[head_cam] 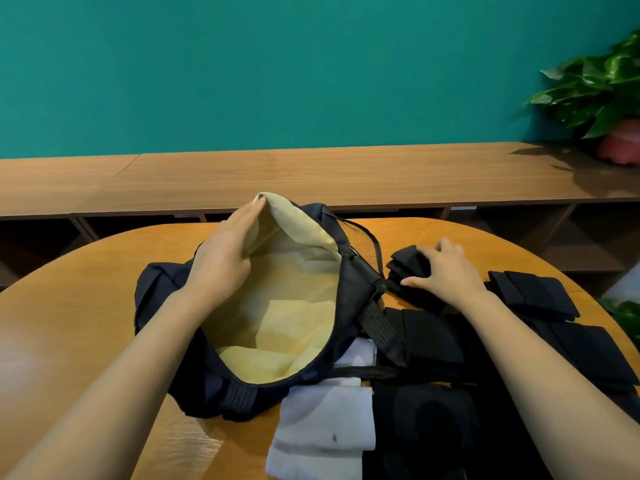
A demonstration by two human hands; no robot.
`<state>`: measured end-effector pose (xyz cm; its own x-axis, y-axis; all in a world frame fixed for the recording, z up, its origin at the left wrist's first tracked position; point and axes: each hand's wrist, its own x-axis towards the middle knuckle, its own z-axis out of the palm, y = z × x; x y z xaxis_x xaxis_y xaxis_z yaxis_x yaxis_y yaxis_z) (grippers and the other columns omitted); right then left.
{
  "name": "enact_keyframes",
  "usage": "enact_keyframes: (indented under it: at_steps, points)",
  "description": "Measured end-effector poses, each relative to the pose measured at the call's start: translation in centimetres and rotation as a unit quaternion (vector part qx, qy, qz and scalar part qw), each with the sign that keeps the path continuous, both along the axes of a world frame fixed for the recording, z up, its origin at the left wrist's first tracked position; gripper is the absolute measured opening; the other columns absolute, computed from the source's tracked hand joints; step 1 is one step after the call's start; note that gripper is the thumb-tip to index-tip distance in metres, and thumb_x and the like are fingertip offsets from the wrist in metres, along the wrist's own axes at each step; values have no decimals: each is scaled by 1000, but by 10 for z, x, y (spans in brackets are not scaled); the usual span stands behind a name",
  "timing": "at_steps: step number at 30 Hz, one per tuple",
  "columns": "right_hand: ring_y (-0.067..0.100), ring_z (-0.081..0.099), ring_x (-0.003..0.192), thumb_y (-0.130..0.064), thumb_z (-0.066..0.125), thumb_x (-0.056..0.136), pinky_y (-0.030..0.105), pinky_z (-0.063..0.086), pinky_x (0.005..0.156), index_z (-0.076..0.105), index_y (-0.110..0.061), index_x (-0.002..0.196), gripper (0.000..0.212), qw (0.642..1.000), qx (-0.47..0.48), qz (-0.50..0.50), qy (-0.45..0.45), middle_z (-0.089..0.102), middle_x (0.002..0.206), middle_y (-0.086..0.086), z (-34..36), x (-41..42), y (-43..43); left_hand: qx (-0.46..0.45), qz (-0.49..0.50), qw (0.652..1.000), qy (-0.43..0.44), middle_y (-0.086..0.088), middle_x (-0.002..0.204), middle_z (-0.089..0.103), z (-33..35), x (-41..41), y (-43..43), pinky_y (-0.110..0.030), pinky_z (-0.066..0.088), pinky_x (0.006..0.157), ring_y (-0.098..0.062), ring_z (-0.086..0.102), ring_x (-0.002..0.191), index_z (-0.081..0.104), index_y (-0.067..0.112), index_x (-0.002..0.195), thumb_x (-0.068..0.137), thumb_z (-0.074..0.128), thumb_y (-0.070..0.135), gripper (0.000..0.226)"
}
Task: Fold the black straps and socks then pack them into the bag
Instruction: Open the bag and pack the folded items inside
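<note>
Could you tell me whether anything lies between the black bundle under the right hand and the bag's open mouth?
Only the raised dark rim of the bag stands between them. The right hand grips the folded black bundle right beside that rim, and the left hand presses the mouth wide, so lifting over the rim should do.

Bag shell (162, 289): dark navy, close to black, plain all over.
Bag lining (277, 306): pale yellow, no print.
Mesh panel (360, 242): orange glowing through black netting.
Bag webbing (381, 327): black, ribbed weave.
Socks (325, 424): white with faint grey shapes, and there's one small dark speck.
Straps (533, 292): solid black.
Folded bundle (408, 268): black too.
Table (86, 306): warm orange-brown, wood grain.
Sideboard (277, 178): darker brown wood.
Wall (277, 64): flat teal.
Plant (595, 88): glossy green leaves.
Pot (623, 143): pinkish red.
</note>
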<state>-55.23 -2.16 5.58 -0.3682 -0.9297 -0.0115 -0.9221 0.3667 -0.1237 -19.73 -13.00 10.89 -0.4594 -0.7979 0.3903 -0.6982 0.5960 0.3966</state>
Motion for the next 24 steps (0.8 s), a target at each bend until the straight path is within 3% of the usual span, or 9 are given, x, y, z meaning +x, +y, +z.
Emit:
enact_keyframes:
  at_steps: [2, 3, 5, 6, 9, 15, 20, 22, 24]
  points:
    - [33, 27, 135, -82, 58, 68, 45, 36, 103, 28, -29, 151, 103, 998, 10, 11, 55, 29, 149, 9, -2, -8, -5, 1, -6, 1000, 3, 11, 157, 28, 1, 2, 0, -42, 52, 92, -19, 35, 138, 21, 36, 153, 74, 50, -23, 102]
    - [39, 14, 143, -86, 57, 63, 53, 26, 110, 17, -32, 154, 113, 997, 42, 15, 56, 13, 159, 10, -5, -10, -8, 1, -9, 1000, 3, 11, 157, 28, 2, 4, 0, -41, 51, 94, -19, 35, 138, 21, 36, 153, 75, 50, -23, 102]
    - [48, -3, 145, -87, 62, 57, 62, 12, 114, -6, -39, 153, 127, 993, 116, 23, 2, -15, 162, 7, -13, -12, -14, 1, -11, 1000, 2, 10, 157, 28, 3, 6, 0, -37, 46, 98, -19, 33, 139, 20, 36, 153, 75, 50, -23, 102]
    - [50, -1, 145, -83, 67, 56, 63, 13, 113, -12, -41, 152, 131, 989, 139, 25, -36, -20, 161, 6, -18, -11, -17, 1, -12, 1000, 1, 10, 157, 28, 4, 7, -1, -35, 44, 100, -18, 33, 139, 20, 36, 153, 75, 50, -23, 102]
    - [48, 18, 143, -70, 78, 59, 57, 29, 111, -13, -41, 152, 133, 986, 133, 25, -101, -10, 163, 9, -29, -5, -24, -2, -14, 1000, -2, 10, 157, 28, 4, 9, -2, -30, 40, 103, -15, 31, 140, 21, 34, 153, 76, 51, -23, 101]
    - [42, 39, 127, -42, 80, 69, 51, 41, 102, 1, -40, 154, 116, 992, 90, 19, -83, 29, 150, 14, -34, 3, -32, 1, -12, 1000, -14, 13, 157, 25, 5, 13, -6, -22, 40, 95, -13, 30, 140, 19, 38, 153, 77, 51, -22, 102]
    - [38, 52, 112, -28, 83, 68, 49, 47, 93, 15, -40, 150, 108, 997, 49, -20, -55, 45, 129, 12, -37, 14, -34, 3, -23, 1000, -15, 15, 158, 24, 11, 18, -4, -27, 42, 102, -12, 27, 143, 21, 37, 153, 76, 48, -23, 102]
    - [38, 53, 108, -24, 81, 70, 48, 48, 90, 19, -38, 149, 101, 996, 29, -37, -73, 47, 124, 13, -38, 13, -33, 7, -33, 999, -18, 17, 157, 24, 16, 21, -2, -30, 45, 100, -12, 27, 142, 28, 37, 151, 76, 46, -24, 99]
    - [38, 54, 104, -19, 82, 70, 46, 49, 87, 23, -33, 149, 99, 990, -4, -61, -130, 49, 121, 17, -32, 12, -30, 17, -57, 998, -21, 18, 156, 26, 21, 26, -1, -31, 48, 95, -13, 28, 142, 48, 34, 142, 75, 45, -25, 89]
